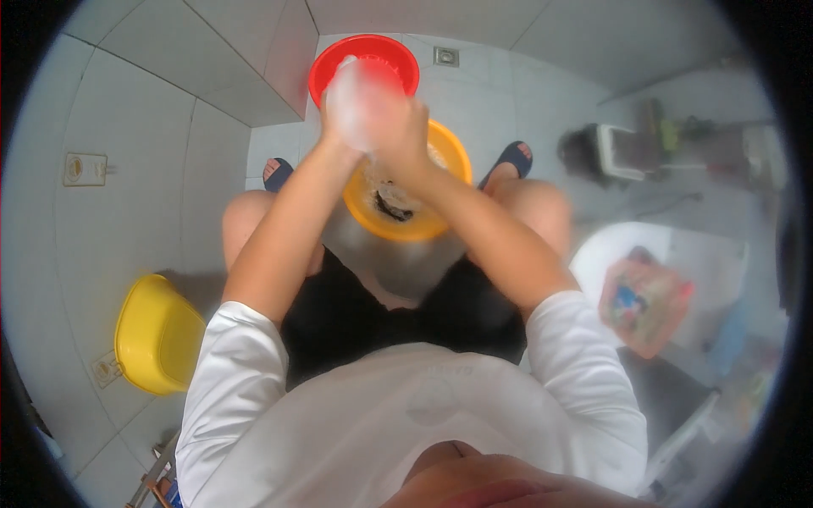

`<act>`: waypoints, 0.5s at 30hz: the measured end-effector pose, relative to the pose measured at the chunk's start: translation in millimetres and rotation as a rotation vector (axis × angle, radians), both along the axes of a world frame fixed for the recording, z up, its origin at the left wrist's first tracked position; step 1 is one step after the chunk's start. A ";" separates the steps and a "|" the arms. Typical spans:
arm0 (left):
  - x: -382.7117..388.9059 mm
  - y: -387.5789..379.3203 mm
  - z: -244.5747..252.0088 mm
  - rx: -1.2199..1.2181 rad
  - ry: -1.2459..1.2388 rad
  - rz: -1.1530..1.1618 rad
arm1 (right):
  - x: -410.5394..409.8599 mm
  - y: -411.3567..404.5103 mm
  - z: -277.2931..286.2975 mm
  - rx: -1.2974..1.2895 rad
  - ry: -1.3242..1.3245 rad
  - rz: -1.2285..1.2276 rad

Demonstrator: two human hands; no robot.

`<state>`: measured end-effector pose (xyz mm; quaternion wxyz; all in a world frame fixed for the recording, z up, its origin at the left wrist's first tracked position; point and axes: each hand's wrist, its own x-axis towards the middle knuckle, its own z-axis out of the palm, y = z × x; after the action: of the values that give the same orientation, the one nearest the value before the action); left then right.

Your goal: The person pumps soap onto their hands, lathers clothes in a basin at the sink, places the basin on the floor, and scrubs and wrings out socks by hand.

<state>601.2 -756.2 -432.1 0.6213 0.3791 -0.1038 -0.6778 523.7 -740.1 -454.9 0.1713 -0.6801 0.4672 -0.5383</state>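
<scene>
Both hands are raised over two plastic basins and hold a blurred whitish, wet-looking item (351, 105), perhaps cloth. My left hand (338, 117) is at its left side. My right hand (406, 127) closes round its right side, where a reddish blur covers part of the picture. Beneath and beyond the hands stands a red basin (364, 44). Nearer to me, between my feet, is a yellow-orange basin (460, 152) with sudsy water and a dark item (394, 209) in it. Drops or a thin stream hang below the hands above this basin.
A yellow plastic bin (149, 336) hangs at the left wall. On the right are a white rounded surface (594, 254) and a pinkish container (645, 317) with small things inside. A floor drain (446, 57) lies beyond the red basin. Tiled walls stand left and ahead.
</scene>
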 end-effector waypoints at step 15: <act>-25.7 26.7 -14.2 -0.278 -0.355 0.034 | -27.7 -17.7 8.3 0.355 -0.236 -0.078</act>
<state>575.5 -729.5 -446.3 0.6509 0.4047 -0.2977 -0.5691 496.0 -757.8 -446.7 0.3209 -0.5529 0.5574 -0.5297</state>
